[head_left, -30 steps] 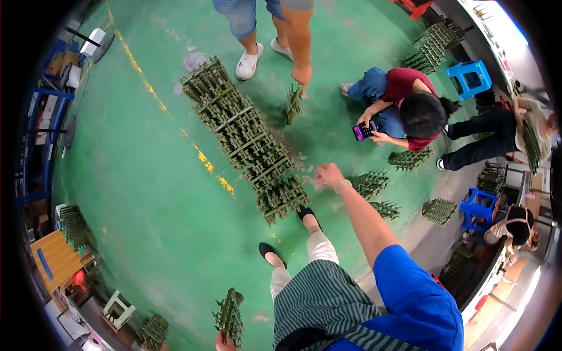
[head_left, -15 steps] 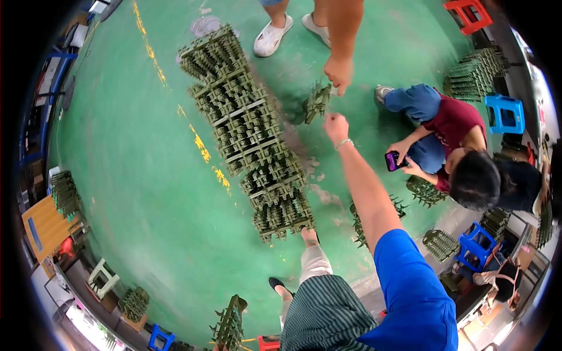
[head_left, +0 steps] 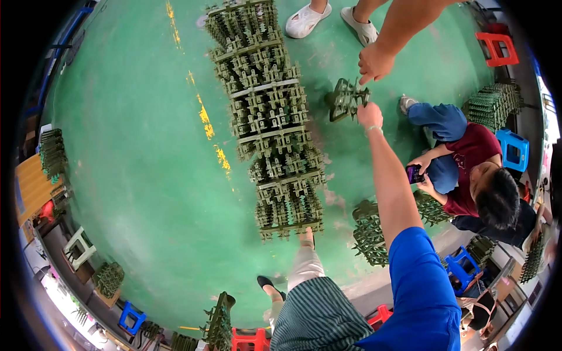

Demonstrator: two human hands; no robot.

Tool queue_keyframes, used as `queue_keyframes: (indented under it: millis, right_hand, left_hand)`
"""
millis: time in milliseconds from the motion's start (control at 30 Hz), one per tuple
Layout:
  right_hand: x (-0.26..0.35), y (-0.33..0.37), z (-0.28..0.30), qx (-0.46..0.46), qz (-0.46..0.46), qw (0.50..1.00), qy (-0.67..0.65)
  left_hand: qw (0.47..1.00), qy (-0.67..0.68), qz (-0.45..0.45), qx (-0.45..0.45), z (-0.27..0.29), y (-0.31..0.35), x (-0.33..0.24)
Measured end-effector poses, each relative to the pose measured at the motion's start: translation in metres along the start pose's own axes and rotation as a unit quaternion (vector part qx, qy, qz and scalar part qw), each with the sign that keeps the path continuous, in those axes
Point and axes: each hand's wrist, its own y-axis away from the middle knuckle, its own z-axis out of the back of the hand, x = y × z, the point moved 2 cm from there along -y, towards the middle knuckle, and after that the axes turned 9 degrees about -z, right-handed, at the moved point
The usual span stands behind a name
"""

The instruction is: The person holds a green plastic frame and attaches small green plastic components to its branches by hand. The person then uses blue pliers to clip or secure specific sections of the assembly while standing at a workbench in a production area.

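My right hand (head_left: 370,116), closed, with a bracelet at the wrist, grips one end of an olive-green frame of small parts (head_left: 346,100) above the floor. Just above it, another person's hand (head_left: 376,62) reaches down with the fingers at the frame's upper edge; whether they touch it I cannot tell. At the lower edge, a second olive-green frame (head_left: 220,322) stands upright beside my body. Only a sliver of my left hand (head_left: 202,345) shows at its base, and most of its fingers are hidden. A long row of stacked frames (head_left: 269,111) lies on the floor to the left.
The other person's white shoes (head_left: 307,21) stand at the top. A crouching person in dark red (head_left: 477,140) holds a phone (head_left: 415,174) at the right. More frames (head_left: 372,234) sit near my right arm. A red stool (head_left: 250,339) is at the bottom, a blue one (head_left: 513,149) far right.
The view has shifted, so the row of frames sits further right and higher. The frame in my right hand has turned to show more of its face. Both held frames stay in place.
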Motion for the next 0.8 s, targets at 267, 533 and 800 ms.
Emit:
queue_keyframes:
  millis: [267,533,800]
  right_hand:
    - [-0.042,0.119,0.089,-0.166,0.178,0.970,0.021]
    - [-0.051,0.415,0.309,-0.252,0.416,0.873,-0.023]
    - [-0.042,0.727,0.340,-0.204,0.496,0.843,0.038]
  left_hand:
    - [0.951,0.288,0.104,-0.045,-0.018,0.015,0.054]
    - [0.961,0.193,-0.011,-0.198,-0.011,0.051,0.139]
    - [0.925,0.229,-0.003,-0.303,-0.004,0.102,0.311]
